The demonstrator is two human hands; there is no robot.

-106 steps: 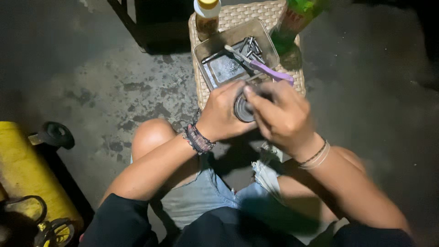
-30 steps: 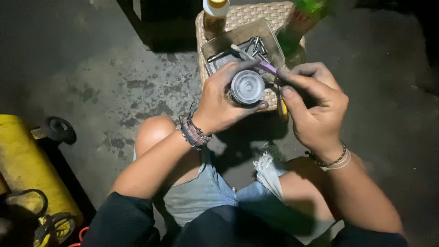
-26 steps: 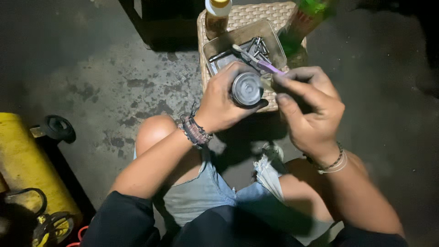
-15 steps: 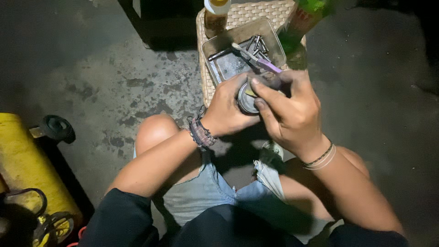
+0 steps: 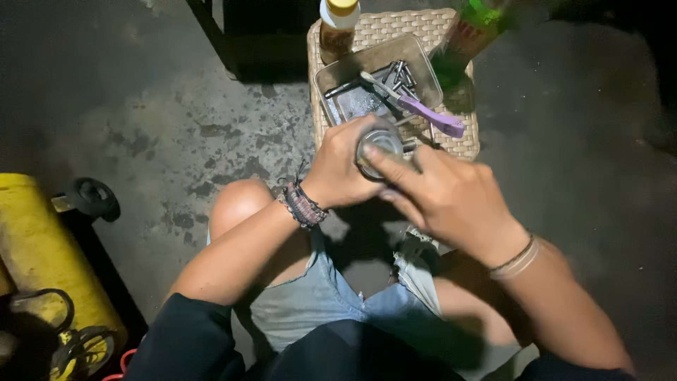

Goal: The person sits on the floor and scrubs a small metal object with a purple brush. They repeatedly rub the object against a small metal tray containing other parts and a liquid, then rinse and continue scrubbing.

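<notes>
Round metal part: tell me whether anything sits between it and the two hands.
Nothing visible does. The left hand already grips the round metal part, and the right hand lays its fingers straight across its face. The tray of tools lies beyond it, apart.

ahead: tray (image 5: 331, 76), bottles (image 5: 337, 27) block | left: bare floor (image 5: 162, 106) open

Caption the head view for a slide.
Seated person's left hand holds a round metal part, right hand over it, above a wicker stool.
</notes>
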